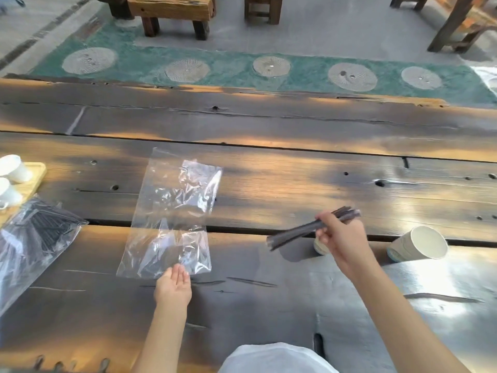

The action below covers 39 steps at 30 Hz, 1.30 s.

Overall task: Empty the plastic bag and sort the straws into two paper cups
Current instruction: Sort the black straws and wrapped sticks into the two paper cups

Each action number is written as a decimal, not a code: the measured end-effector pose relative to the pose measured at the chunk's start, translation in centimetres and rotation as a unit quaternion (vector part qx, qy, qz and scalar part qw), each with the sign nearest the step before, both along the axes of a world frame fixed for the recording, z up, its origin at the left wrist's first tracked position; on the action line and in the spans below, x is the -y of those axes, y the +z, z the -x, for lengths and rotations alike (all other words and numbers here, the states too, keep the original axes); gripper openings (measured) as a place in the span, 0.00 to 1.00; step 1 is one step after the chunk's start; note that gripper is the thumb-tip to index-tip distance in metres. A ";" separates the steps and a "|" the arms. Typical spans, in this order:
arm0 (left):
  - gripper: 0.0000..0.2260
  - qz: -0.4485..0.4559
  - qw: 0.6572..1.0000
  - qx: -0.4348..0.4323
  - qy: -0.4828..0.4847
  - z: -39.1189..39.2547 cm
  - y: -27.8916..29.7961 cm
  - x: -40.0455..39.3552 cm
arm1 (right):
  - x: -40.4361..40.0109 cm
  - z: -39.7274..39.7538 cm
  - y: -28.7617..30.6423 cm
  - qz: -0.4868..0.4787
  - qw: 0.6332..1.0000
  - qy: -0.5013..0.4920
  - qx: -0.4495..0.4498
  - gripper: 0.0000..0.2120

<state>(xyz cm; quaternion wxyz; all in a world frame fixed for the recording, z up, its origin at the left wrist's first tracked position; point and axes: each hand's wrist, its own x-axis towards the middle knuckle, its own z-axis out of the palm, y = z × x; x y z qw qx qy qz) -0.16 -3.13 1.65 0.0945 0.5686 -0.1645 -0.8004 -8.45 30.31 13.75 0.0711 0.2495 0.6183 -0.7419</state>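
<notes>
A clear, flat plastic bag [172,214] lies on the dark wooden table [269,168], and it looks empty. My left hand [174,285] rests at its near edge with straight fingers touching the plastic. My right hand [341,238] grips a bundle of dark straws [301,232], held slanted above the table. One paper cup [320,246] stands mostly hidden behind that hand. A second paper cup [419,244] stands to the right, its mouth towards me.
Another plastic bag [35,243] full of dark straws lies at the left edge. Behind it, a wooden tray [33,179] holds white cups [13,169]. Wooden benches [172,12] stand on the floor beyond the table.
</notes>
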 end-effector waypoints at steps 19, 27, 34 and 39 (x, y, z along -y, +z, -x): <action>0.06 0.095 0.981 0.167 -0.013 -1.3 -3.7 -1.2 | 6.4 1.4 -15.1 -0.341 0.867 0.278 0.233 0.12; 0.12 0.111 0.969 0.222 -0.019 -1.9 -5.3 -1.3 | 5.7 1.7 -16.2 -0.325 0.894 0.221 0.216 0.11; 0.07 0.231 0.875 0.219 -0.365 -1.3 -4.8 -8.8 | 2.9 -2.4 -17.6 -0.319 0.910 0.136 0.228 0.08; 0.02 0.502 0.639 0.156 -0.561 1.5 -4.4 -11.2 | 1.7 -4.6 -17.6 -0.313 0.911 0.135 0.233 0.09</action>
